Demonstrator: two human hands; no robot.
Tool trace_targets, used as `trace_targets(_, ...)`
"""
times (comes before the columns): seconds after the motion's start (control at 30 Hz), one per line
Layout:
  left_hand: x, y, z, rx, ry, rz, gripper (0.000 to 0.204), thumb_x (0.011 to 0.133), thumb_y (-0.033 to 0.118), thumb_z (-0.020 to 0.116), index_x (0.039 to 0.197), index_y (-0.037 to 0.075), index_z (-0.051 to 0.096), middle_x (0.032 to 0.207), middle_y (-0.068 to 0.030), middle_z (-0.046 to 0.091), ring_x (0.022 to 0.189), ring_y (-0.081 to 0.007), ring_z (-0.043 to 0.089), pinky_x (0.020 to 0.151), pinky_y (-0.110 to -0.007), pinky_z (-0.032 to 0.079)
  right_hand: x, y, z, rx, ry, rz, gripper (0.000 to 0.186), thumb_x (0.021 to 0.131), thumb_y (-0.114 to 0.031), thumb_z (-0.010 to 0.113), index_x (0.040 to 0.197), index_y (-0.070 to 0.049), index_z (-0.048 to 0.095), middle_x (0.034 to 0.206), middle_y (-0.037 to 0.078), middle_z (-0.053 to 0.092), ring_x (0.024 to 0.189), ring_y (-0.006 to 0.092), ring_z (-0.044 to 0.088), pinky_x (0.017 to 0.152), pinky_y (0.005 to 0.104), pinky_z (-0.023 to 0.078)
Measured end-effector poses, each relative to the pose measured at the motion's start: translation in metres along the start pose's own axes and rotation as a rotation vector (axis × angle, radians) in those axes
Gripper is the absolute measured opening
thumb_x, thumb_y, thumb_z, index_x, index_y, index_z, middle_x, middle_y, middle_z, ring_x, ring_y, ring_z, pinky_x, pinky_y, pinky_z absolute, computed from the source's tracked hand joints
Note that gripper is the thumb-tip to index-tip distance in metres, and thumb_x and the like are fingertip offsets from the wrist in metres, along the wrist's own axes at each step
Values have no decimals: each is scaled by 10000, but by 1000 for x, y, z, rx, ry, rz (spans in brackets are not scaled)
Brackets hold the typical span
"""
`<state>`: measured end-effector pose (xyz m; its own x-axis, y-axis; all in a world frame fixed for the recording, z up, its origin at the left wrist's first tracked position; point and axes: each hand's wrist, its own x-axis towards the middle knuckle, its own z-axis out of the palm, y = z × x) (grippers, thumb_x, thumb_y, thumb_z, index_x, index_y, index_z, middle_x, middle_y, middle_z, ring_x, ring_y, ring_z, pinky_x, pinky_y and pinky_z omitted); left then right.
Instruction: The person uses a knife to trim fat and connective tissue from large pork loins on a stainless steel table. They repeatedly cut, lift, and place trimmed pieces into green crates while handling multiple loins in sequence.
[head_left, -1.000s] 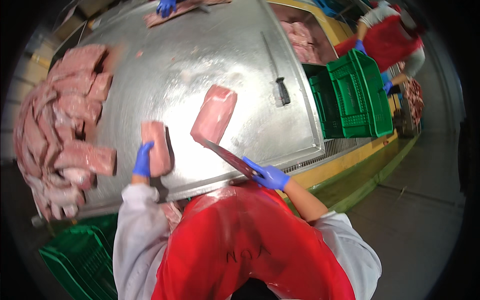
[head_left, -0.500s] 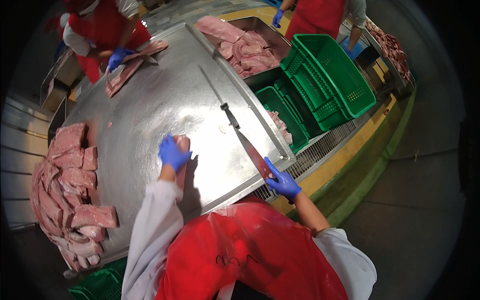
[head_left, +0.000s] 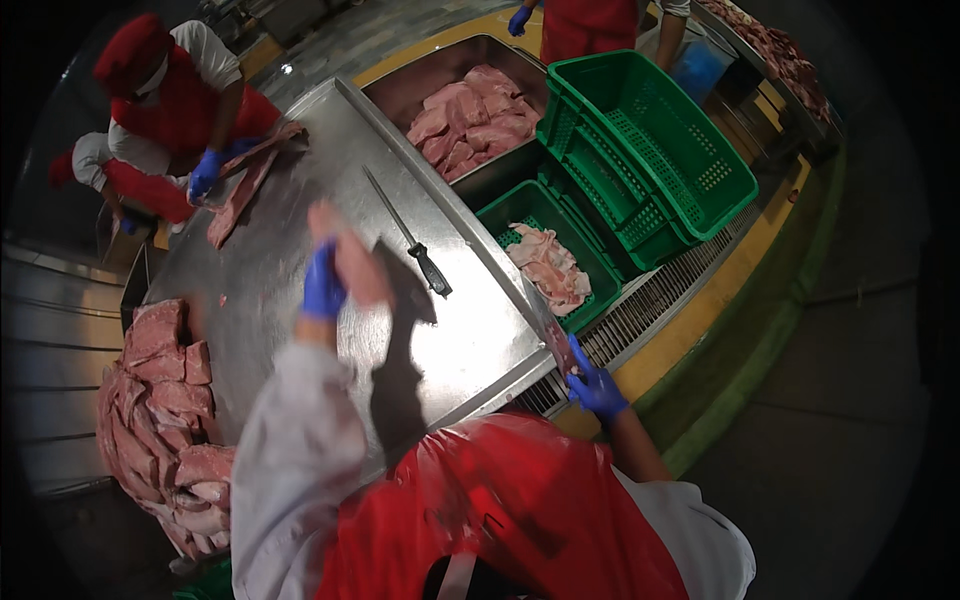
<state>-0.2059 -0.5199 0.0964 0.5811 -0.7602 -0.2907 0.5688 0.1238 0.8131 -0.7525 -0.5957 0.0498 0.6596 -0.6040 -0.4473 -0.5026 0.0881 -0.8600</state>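
Note:
My left hand [head_left: 322,284], in a blue glove, is closed around a pale pink strip of meat [head_left: 357,268] above the steel table [head_left: 300,240]. The meat is blurred by motion, and its shadow falls on the metal to the right. My right hand [head_left: 598,392], also gloved in blue, grips a knife [head_left: 556,338] at the table's right corner. Its blade is smeared red and points up and left along the table's rim; the fingers hide the handle. Between my hands and farther up lies a sharpening steel [head_left: 428,268] with a black handle.
A heap of meat slabs [head_left: 165,420] lies along the table's left edge. Beyond the right rim stand a metal bin [head_left: 385,95] of meat cuts, a green crate [head_left: 600,290] holding pale trimmings [head_left: 550,268], and a tilted green crate [head_left: 650,150]. Co-workers stand at the far side, one handling meat [head_left: 240,205].
My left hand has lifted the strip of meat off the table and moved it slightly away from me. My right hand has shifted a little right and nearer with the knife. The view has shifted.

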Motion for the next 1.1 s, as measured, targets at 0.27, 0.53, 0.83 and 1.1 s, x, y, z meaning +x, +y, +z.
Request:
trace_targets(0.27, 72, -104, 90, 1636, 444, -2, 1021, 688, 645, 793, 1396, 9, 420, 1419, -295, 455, 1315, -452, 466, 1048, -494, 453, 32, -22, -5, -109, 34, -130, 834, 949, -81, 574, 1622, -202, 98, 702, 78, 656, 567, 177, 627, 542, 342, 521)
trace_targets(0.53, -38, -171, -46, 581, 146, -194, 330, 878, 158, 642, 1150, 22, 515, 901, -101, 610, 760, -202, 629, 671, -354, 533, 38, -21, 12, 18, -25, -40, 808, 963, -103, 583, 1620, -200, 125, 712, 71, 649, 547, 136, 593, 522, 303, 507)
trace_targets(0.83, -258, -170, -65, 1005, 117, -277, 318, 1002, 294, 562, 1116, 0, 598, 822, -172, 679, 698, -299, 672, 639, -402, 527, 84, -103, 72, -234, -793, 62, 820, 969, -109, 541, 1611, -367, 100, 730, 58, 647, 596, 123, 609, 576, 293, 552)
trace_targets(1.1, -308, -156, -47, 1274, 20, -192, 390, 966, 337, 579, 1080, -36, 585, 941, -292, 682, 895, -471, 654, 783, -509, 518, 146, -152, 169, -666, -737, -173, 661, 1031, -223, 419, 1611, -336, 121, 834, 168, 674, 653, 251, 676, 638, 389, 569)
